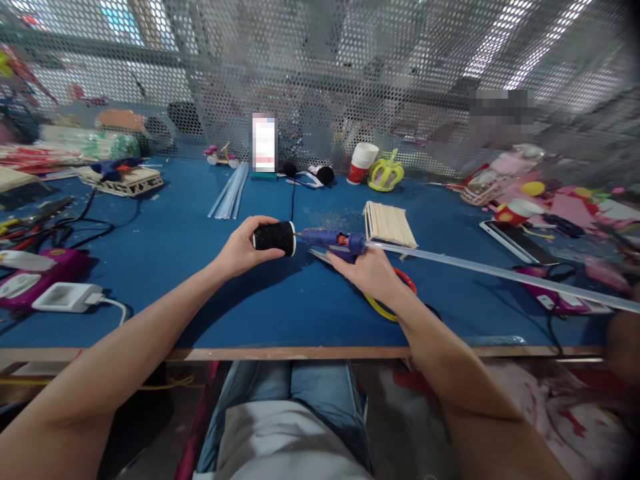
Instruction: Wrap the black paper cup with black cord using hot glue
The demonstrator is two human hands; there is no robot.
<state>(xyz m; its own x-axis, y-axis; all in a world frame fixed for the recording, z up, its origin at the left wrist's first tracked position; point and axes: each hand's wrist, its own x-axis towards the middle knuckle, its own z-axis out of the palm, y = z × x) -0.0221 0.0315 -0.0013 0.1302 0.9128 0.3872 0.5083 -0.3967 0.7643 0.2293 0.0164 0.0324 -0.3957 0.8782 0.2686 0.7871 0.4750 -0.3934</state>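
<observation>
My left hand (243, 248) is closed around a spool of black thread (273, 239), held sideways with its white rim facing right. In my right hand (370, 272) is a blue hot glue gun (330, 239), its nozzle at the spool's white end; whether the two touch I cannot tell. A long clear glue stick (480, 267) sticks out of the gun's back toward the right. Below the gun lie scissors (383, 308) with red and yellow handles, partly hidden by my right hand. Just behind that hand is a small panel of pale wooden sticks (393, 224).
At the back stand a phone (265, 143), stacked paper cups (363, 163) and a yellow crown-shaped piece (386, 173). Several clear glue sticks (230, 192) lie left of the phone. A purple power strip (45, 273) with a white charger sits left; a tablet (520, 241) lies right.
</observation>
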